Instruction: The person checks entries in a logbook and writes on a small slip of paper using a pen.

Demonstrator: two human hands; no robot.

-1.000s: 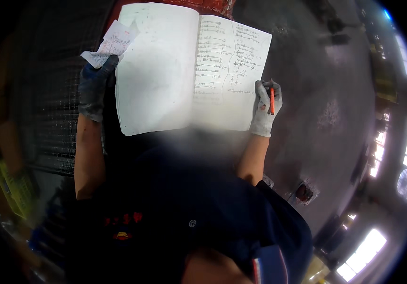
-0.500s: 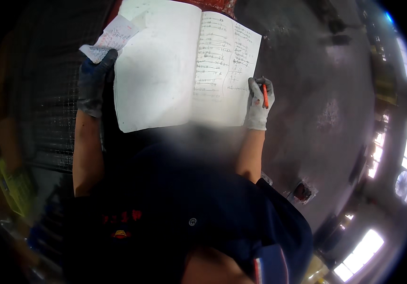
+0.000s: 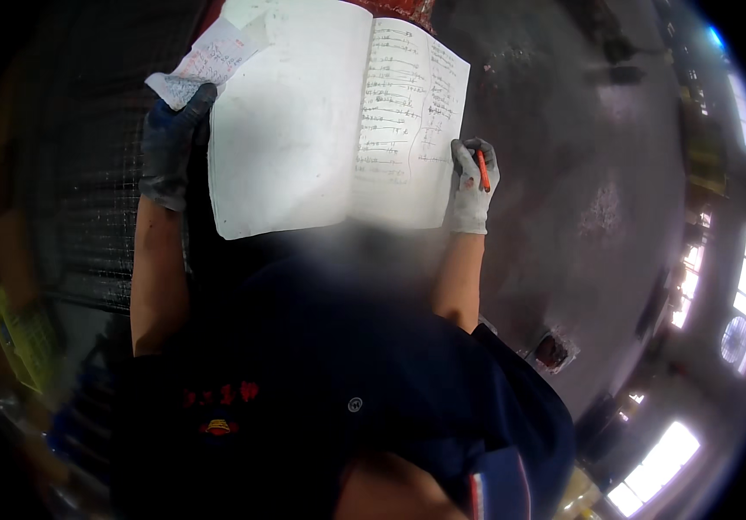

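Observation:
An open notebook (image 3: 290, 130) lies spread before me, its left page bare of writing and its right page covered with handwritten lines. In a dark grey-blue work glove, my left hand (image 3: 173, 143) is closed on a creased slip of paper (image 3: 217, 54), which overlaps the notebook's left edge. My right hand (image 3: 474, 191), in a pale grey glove with a small red stain, is closed around an orange-red pen (image 3: 484, 171). Its fingertips are at the right page's outer edge; whether they also pinch the page cannot be made out.
A reddish surface (image 3: 399, 10) shows beyond the notebook. Dark ribbed material (image 3: 87, 199) lies at left, with a yellow crate-like object (image 3: 22, 338) below it. Grey floor (image 3: 581, 156) spreads at right, with a small reddish-brown block (image 3: 555, 351) on it. A fan (image 3: 735, 338) stands far right.
The right page's outer edge has shifted slightly left, and my right hand has moved a little up and left with it. The paper slip has tilted slightly toward the notebook.

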